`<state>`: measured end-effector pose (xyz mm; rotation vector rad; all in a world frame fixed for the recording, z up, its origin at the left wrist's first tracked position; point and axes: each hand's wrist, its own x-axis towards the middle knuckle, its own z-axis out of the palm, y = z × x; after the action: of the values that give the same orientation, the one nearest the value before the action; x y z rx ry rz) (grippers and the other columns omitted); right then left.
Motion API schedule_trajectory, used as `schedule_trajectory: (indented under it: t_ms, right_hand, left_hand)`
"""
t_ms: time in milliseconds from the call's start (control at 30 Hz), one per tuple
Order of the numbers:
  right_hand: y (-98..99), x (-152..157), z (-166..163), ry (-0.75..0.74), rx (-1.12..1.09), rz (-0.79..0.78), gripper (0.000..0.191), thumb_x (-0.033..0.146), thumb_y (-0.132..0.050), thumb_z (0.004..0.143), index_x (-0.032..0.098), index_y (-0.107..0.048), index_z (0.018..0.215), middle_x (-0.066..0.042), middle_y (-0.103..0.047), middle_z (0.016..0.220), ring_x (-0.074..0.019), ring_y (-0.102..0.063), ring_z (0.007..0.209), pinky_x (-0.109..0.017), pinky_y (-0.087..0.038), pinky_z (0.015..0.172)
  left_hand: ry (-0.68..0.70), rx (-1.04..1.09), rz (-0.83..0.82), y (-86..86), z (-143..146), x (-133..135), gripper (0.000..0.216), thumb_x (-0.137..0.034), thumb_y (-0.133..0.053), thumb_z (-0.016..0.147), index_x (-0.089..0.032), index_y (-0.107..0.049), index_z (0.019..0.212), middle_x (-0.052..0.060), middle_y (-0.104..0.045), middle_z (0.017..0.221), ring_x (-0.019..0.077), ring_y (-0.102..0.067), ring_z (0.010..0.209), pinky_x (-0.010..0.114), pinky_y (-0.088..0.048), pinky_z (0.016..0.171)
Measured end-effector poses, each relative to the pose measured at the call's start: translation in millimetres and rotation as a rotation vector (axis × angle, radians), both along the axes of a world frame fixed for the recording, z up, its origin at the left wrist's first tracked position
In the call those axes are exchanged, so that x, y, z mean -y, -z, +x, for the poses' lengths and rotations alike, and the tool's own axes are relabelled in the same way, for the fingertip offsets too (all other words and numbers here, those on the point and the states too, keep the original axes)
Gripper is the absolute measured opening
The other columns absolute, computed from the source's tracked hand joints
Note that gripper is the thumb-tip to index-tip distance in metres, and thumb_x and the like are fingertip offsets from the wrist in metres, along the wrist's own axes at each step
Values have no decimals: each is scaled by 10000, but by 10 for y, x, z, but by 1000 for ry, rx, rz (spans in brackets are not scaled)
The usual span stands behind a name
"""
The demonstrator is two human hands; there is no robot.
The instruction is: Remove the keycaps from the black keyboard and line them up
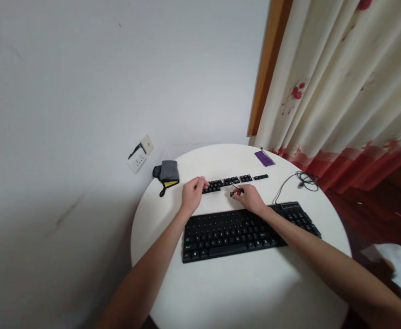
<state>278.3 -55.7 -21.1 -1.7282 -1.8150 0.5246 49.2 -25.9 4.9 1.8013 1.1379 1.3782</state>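
keyboard's (241, 233) right end nears table (335, 244) edge

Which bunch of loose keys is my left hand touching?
The longest bunch, at the row's left end; your left hand touches it, while both shorter bunches lie untouched.

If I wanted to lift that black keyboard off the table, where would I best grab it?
By its two short ends, one hand from each side. The keyboard is long, flat and lies crosswise on the table, so a grip at one spot would likely tip it. Mind the cable leaving its far right corner. The right hand, pinching a small tool, has its arm across that end.
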Motion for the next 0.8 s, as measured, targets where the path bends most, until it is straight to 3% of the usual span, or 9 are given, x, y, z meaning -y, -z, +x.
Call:
schedule_trajectory:
  t_ms: [200,800]
  right_hand:
    - [108,-248,-190,33,90,-77,166,280,-712,735,212,-749,882,-39,-719,804,-193,-648,762,-249,-412,646]
    - [163,-380,-359,110,142,-86,139,283,-657,781,178,-729,835,-105,-726,857,-229,-669,841,-265,-437,688]
  left_hand:
    - [-84,-6,12,61,-93,-109,466,-462,-440,941,-144,-664,684,37,-653,630,154,-610,626,249,-451,619]
    - [-76,5,17,30,-138,-122,480,-487,-440,931,-148,-667,678,33,-654,625,154,-613,623,251,-441,609]
